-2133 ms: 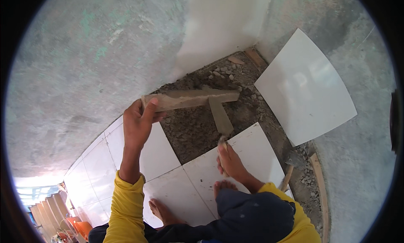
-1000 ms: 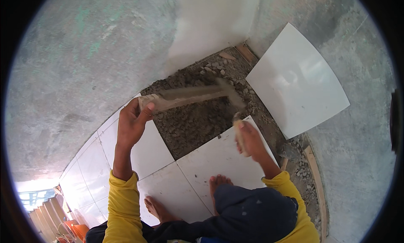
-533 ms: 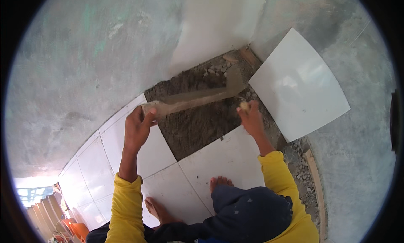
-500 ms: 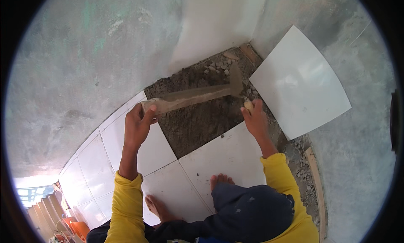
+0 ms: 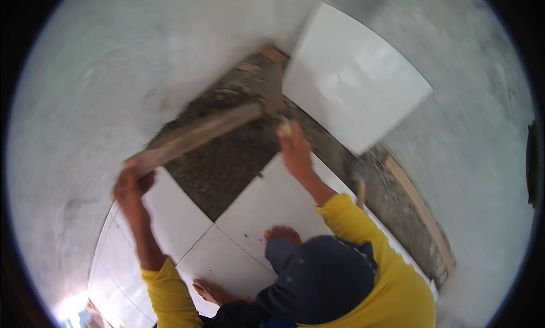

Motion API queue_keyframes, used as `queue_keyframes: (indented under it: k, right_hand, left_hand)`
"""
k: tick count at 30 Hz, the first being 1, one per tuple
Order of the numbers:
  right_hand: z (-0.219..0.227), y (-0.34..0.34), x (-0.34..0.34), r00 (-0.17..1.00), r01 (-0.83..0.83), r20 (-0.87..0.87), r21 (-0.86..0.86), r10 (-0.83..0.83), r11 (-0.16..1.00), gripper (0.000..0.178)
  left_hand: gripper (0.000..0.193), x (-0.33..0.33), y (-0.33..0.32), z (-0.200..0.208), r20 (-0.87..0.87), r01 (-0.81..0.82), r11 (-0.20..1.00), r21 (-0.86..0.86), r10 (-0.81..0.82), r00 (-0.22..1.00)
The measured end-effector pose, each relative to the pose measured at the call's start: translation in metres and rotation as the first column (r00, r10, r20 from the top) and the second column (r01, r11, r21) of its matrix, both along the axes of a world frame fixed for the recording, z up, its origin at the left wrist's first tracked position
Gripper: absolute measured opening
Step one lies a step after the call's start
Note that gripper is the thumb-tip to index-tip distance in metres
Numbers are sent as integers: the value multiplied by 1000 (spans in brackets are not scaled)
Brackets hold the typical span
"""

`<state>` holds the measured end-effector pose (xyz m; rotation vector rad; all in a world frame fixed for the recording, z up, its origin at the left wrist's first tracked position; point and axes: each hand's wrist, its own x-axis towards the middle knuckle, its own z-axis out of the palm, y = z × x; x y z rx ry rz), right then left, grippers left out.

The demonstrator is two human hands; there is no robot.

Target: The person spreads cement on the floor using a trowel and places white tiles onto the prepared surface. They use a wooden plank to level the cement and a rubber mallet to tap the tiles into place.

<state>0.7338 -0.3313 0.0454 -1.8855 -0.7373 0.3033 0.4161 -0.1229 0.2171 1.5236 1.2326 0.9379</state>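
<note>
A long, mortar-smeared board slants over the patch of dark, rough mortar between the floor tiles and the wall. Its near left end is gripped by my left hand, fingers closed around it. My right hand is closed on the pale handle of a trowel. The trowel's blade points away from me and meets or overlaps the board's far end; motion blur hides whether they touch.
A large white tile leans on the right wall beside the patch. White tiles lie under my bare feet. Along the right wall runs a strip of rubble with a wooden batten. Wood scraps sit in the far corner.
The view has turned, so the patch, leaning tile and both hands appear farther left. Both hands keep their holds on the board and trowel. More of the rubble strip shows.
</note>
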Motion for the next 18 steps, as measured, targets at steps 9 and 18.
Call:
queue_keyframes:
  k: [9, 18]
  right_hand:
    - [59, 17, -66, 926, -166, -296, 239, 234, 957, 50]
    - [134, -78, -39, 990, -89, 117, 86, 78, 992, 60]
  left_hand:
    - [53, 27, -24, 78, -127, -4, 972, 235, 34, 991]
    - [53, 55, -46, 106, -131, 204, 957, 205, -179, 975]
